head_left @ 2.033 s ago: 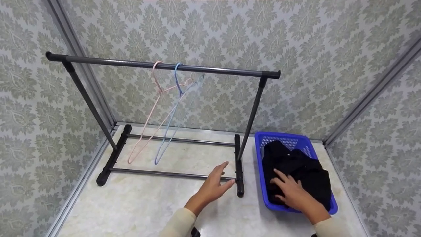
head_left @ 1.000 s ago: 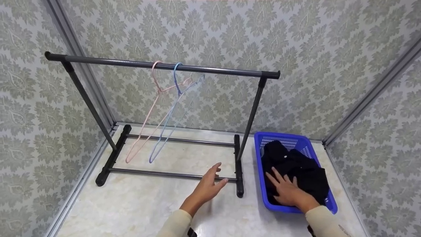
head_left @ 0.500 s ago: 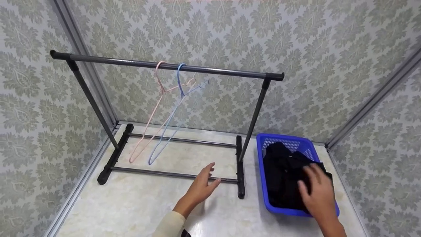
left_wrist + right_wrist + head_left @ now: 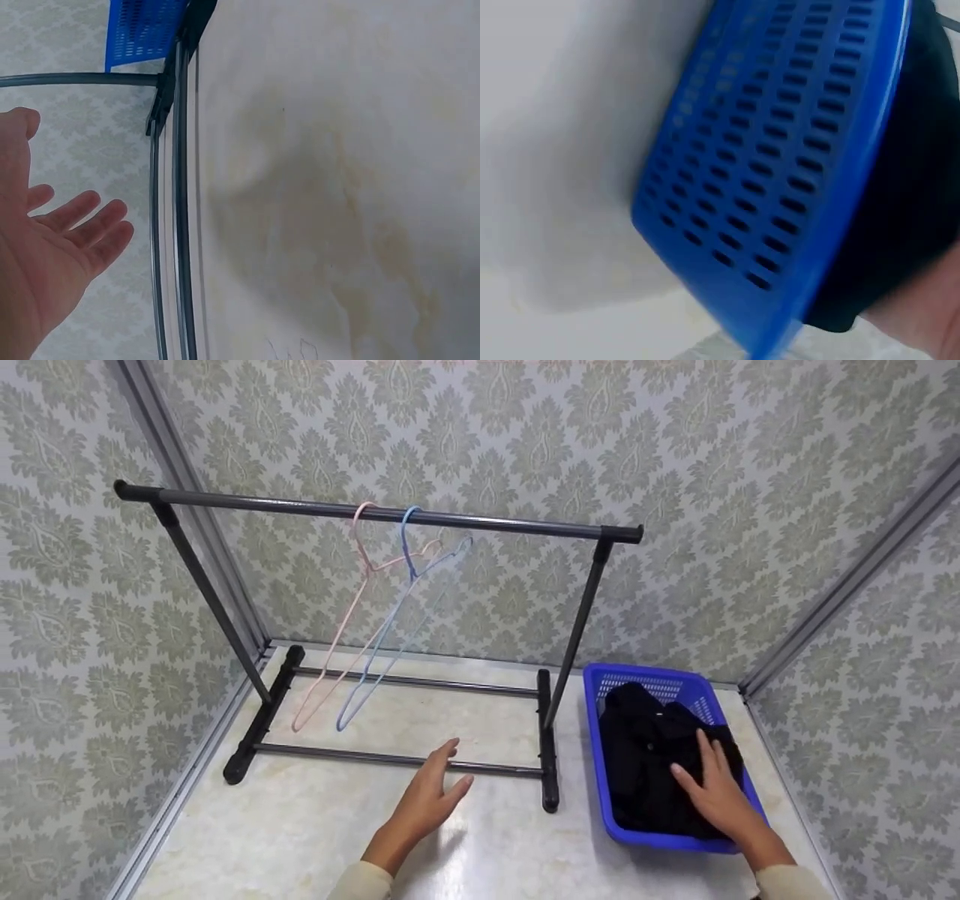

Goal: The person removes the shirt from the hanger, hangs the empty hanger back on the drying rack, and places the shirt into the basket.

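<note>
In the head view a blue plastic basket point(image 4: 596, 757) stands on the floor at the right, filled with black clothing point(image 4: 637, 787). My right hand point(image 4: 724, 802) rests on the right part of the clothing, fingers fairly straight and spread. Close up in the right wrist view are the basket's slotted wall point(image 4: 765, 172), dark cloth point(image 4: 907, 172) and a blurred edge of that hand point(image 4: 922, 300). My left hand point(image 4: 424, 802) hovers above the floor near the rack's front lower bar, holding nothing. Its fingers look loosely extended in the left wrist view, palm point(image 4: 56, 262) showing.
A dark metal clothes rack point(image 4: 480, 519) stands left of the basket. From its rail hang a pink hanger point(image 4: 368, 570) and a blue hanger point(image 4: 412, 575), both bare. Patterned walls point(image 4: 705, 510) enclose the pale floor point(image 4: 247, 840) on three sides.
My right hand has moved from the left part of the clothing to its right part, shifting the cloth slightly. My left hand has drifted left. The blue hanger has swung a little.
</note>
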Action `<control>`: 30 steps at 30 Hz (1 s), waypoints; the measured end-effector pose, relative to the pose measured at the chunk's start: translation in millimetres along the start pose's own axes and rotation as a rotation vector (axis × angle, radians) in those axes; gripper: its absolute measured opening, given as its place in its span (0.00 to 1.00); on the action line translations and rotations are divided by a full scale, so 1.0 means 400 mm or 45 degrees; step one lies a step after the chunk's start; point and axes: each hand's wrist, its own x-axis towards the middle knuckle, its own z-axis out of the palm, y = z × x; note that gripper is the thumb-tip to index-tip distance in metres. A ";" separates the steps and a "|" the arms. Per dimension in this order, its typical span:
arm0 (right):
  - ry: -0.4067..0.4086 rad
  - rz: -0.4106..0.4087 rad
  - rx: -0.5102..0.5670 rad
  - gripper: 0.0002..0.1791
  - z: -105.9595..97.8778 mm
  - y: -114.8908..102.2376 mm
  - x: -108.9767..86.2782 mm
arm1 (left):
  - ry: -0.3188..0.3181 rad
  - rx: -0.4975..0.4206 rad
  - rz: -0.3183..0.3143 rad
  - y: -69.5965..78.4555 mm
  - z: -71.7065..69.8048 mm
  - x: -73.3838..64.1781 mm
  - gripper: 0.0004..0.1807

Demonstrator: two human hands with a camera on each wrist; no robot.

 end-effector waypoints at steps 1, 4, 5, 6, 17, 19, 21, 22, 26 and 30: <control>-0.029 -0.010 -0.015 0.50 -0.003 -0.006 0.009 | 0.006 -0.013 -0.012 -0.001 -0.001 -0.001 0.37; -0.094 -0.038 -0.044 0.49 -0.007 -0.026 0.042 | 0.028 -0.056 -0.018 -0.004 -0.002 0.000 0.36; -0.116 -0.042 -0.052 0.49 -0.006 -0.033 0.053 | 0.034 -0.063 -0.015 -0.004 -0.002 0.001 0.36; -0.139 -0.044 -0.063 0.50 -0.004 -0.039 0.064 | 0.038 -0.071 -0.016 -0.004 -0.002 0.003 0.36; -0.467 0.008 -0.385 0.50 0.032 -0.039 0.150 | 0.085 -0.061 -0.031 -0.010 -0.018 0.005 0.36; -0.488 0.018 -0.394 0.51 0.045 -0.039 0.155 | 0.113 -0.044 -0.053 -0.017 -0.027 0.000 0.36; -0.503 0.026 -0.399 0.52 0.064 -0.029 0.156 | 0.133 -0.022 -0.094 -0.025 -0.035 -0.007 0.36; -0.502 0.029 -0.399 0.52 0.076 -0.019 0.157 | 0.141 -0.015 -0.110 -0.028 -0.037 -0.010 0.35; -0.480 0.065 -0.428 0.52 0.110 0.006 0.147 | 0.144 -0.006 -0.150 -0.033 -0.041 -0.017 0.35; -0.369 0.056 -0.535 0.47 0.139 -0.003 0.126 | 0.135 -0.011 -0.150 -0.032 -0.041 -0.016 0.35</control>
